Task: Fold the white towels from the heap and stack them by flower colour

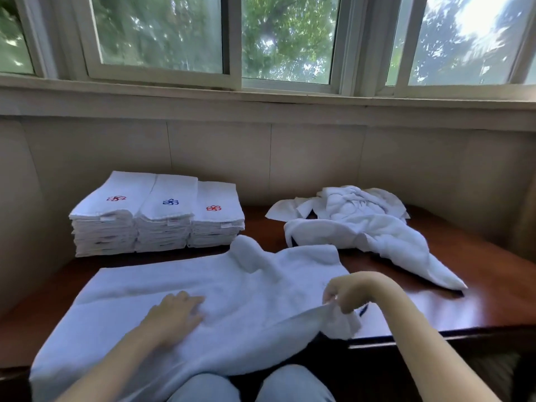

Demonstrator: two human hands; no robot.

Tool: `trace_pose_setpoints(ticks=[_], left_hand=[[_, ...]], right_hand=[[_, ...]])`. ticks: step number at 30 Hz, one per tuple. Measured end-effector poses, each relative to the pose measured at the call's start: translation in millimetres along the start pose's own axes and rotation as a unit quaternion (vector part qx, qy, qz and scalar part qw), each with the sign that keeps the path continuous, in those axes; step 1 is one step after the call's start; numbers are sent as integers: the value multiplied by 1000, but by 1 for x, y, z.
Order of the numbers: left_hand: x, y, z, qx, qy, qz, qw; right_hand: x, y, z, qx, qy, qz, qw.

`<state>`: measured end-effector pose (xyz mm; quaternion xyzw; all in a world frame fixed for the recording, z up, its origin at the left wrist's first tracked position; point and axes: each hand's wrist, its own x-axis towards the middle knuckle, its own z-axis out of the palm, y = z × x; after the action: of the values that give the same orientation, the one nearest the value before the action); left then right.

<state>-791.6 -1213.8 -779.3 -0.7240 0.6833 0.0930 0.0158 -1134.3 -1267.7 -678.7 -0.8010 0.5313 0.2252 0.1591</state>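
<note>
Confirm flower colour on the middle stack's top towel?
Blue, on the middle stack; the flower shows clearly in the head view.

A laundry or housekeeping room is suggested by three stacks of folded towels (156,216) kept on a dark wooden surface (478,285) under tiled walls (316,161) and sliding windows (162,36).

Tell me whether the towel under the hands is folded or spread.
Spread: the towel lies open across the table, left hand flat on it, right hand pinching its corner.
</note>
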Motion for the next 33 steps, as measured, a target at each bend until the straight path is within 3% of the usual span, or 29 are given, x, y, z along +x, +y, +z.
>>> trace_pose_setpoints(ticks=[3,6,8,11,13,14,19,23,24,26,28,29,31,33], left_hand=[[10,7,6,22,54,-32,998],[25,9,-3,-31,87,-38,995],[32,8,-10,-54,89,-49,993],[44,-5,-12,-51,134,-56,988],[52,-23,-9,-82,172,-91,977],[55,-34,-7,-97,180,-115,972],[63,-103,-23,-148,114,-292,938],[73,-132,-48,-144,10,-274,951],[77,-137,-49,-118,22,-258,959],[87,-144,-48,-98,147,-237,955],[98,-142,-48,-146,289,-217,921],[104,-139,-48,-169,314,-207,911],[111,-131,-44,-190,246,-218,925],[110,-123,-28,-141,121,-276,943]], right_hand=[[10,11,9,71,-64,-13,995],[17,27,9,256,-108,-57,959],[29,29,1,320,-124,-21,939],[66,13,-2,249,44,54,966],[99,4,3,168,171,41,970],[113,0,6,150,192,34,969],[159,-9,0,129,219,86,963],[182,-8,-33,131,137,109,976],[188,-10,-40,129,122,119,977],[200,-14,-51,151,185,154,959],[214,-12,-52,274,329,149,891],[218,-11,-47,317,364,140,865],[224,-18,-31,288,362,106,880],[232,-27,-4,165,355,119,912]])
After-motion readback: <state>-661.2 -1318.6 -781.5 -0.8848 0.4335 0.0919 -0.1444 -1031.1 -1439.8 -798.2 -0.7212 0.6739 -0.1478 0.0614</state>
